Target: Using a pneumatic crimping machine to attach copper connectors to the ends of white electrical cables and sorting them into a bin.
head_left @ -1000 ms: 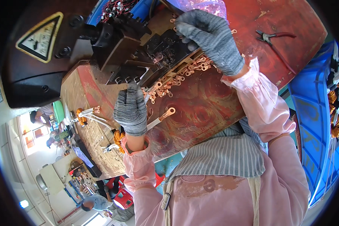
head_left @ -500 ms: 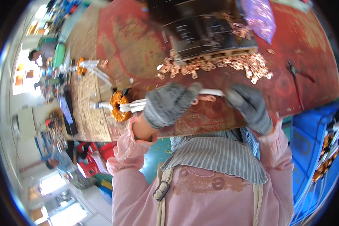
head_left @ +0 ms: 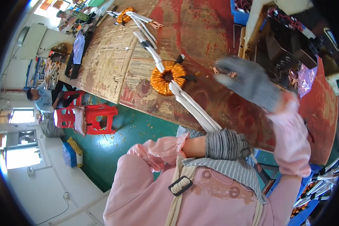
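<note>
My left hand, in a grey striped glove, is closed around the white-sleeved leads close to my apron. These leads run to a ring coil wound with orange-copper wire, which lies on the table to the upper left. More white leads, with a black band, extend from the coil's far side. My right hand, gloved and blurred, is stretched over the table with thumb and fingers apart. Small copper terminals show between them; whether any is touched cannot be told.
A second orange coil with terminal-tipped leads lies at the far left of the worn table. A dark machine and a purple plastic bag stand at right. Red stools are on the floor; other people sit farther off.
The view has swung left. My left hand has drawn the leads toward my body. My right hand has left the lead ends and reached out over the table by the machine.
</note>
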Motion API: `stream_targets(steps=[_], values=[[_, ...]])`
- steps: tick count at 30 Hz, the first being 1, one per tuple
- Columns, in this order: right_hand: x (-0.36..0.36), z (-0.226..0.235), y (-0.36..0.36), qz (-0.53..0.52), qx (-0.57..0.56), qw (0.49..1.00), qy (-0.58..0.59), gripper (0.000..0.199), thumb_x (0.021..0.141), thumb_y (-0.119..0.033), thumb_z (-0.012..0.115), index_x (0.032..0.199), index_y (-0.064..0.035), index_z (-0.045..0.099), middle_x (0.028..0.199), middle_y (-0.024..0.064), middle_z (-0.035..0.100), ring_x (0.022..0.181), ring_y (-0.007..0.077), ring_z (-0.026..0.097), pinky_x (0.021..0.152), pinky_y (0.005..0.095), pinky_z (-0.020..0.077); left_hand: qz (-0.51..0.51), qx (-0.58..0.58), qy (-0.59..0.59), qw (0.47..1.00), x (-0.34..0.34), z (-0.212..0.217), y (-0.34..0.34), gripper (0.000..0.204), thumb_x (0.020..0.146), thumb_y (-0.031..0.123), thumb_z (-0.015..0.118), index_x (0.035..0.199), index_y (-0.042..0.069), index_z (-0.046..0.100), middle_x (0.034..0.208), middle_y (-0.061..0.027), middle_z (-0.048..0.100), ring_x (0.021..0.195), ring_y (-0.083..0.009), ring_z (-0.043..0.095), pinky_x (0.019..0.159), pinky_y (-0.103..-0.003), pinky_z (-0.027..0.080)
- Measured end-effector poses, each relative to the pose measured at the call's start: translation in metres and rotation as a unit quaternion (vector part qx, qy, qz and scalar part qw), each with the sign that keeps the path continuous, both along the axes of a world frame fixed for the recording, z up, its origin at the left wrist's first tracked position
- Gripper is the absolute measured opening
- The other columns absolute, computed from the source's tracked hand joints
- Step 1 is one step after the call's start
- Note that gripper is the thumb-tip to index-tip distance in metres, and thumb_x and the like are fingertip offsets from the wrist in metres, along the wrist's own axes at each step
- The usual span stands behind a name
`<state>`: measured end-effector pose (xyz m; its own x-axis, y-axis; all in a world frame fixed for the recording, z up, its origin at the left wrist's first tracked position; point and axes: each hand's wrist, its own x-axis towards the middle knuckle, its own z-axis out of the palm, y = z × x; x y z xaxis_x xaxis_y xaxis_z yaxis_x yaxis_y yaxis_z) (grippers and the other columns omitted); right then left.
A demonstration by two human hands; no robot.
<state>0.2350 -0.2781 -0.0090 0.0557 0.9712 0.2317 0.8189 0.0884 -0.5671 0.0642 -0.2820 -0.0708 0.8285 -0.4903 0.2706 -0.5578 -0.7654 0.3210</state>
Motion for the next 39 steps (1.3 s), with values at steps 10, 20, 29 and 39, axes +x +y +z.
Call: stream_targets(steps=[10, 20, 29, 39], values=[[-0.089, -0.021, 0.163, 0.034, -0.239, 0.937, -0.253, 0.056, 0.066, -0.043, 0.068, 0.105, -0.0029, 0.06, 0.104, 0.0171, 0.056, 0.102, 0.0293, 0.053, 0.084, 0.0383, 0.0457, 0.296, -0.177, -0.273, 0.898, -0.069, 0.019, 0.098, 0.026, 0.076, 0.027, 0.065, 0.093, 0.008, 0.062, 0.095, -0.009, 0.059, 0.087, -0.0246, 0.057, 0.072, -0.037, 0.047], [-0.109, 0.003, 0.143, -0.005, -0.158, 0.95, -0.27, 0.042, 0.058, -0.035, 0.071, 0.088, -0.0065, 0.062, 0.081, 0.0129, 0.063, 0.075, 0.0264, 0.063, 0.063, 0.038, 0.0501, 0.566, -0.369, -0.378, 0.633, -0.111, 0.035, 0.271, 0.019, 0.089, 0.01, 0.05, 0.099, -0.001, 0.061, 0.091, -0.0081, 0.06, 0.081, -0.0149, 0.055, 0.071, -0.025, 0.045], [-0.038, 0.126, -0.092, -0.334, -0.005, 0.932, -0.139, 0.037, 0.061, -0.031, 0.069, 0.088, -0.0079, 0.06, 0.08, 0.011, 0.063, 0.071, 0.0282, 0.061, 0.064, 0.0375, 0.0492, 0.471, 0.154, 0.081, 0.865, -0.001, -0.021, 0.41, 0.022, 0.088, 0.02, 0.044, 0.098, 0.011, 0.061, 0.097, -0.0132, 0.063, 0.086, -0.0276, 0.06, 0.072, -0.037, 0.048], [-0.141, 0.247, -0.458, -0.79, -0.068, 0.513, -0.329, 0.035, 0.062, -0.028, 0.069, 0.09, -0.0089, 0.06, 0.081, 0.0106, 0.063, 0.072, 0.0286, 0.061, 0.068, 0.038, 0.0488, 0.313, 0.279, 0.004, 0.908, 0.029, -0.047, 0.412, 0.017, 0.081, 0.012, 0.051, 0.095, 0.006, 0.057, 0.088, -0.011, 0.059, 0.079, -0.0247, 0.058, 0.068, -0.036, 0.047]])
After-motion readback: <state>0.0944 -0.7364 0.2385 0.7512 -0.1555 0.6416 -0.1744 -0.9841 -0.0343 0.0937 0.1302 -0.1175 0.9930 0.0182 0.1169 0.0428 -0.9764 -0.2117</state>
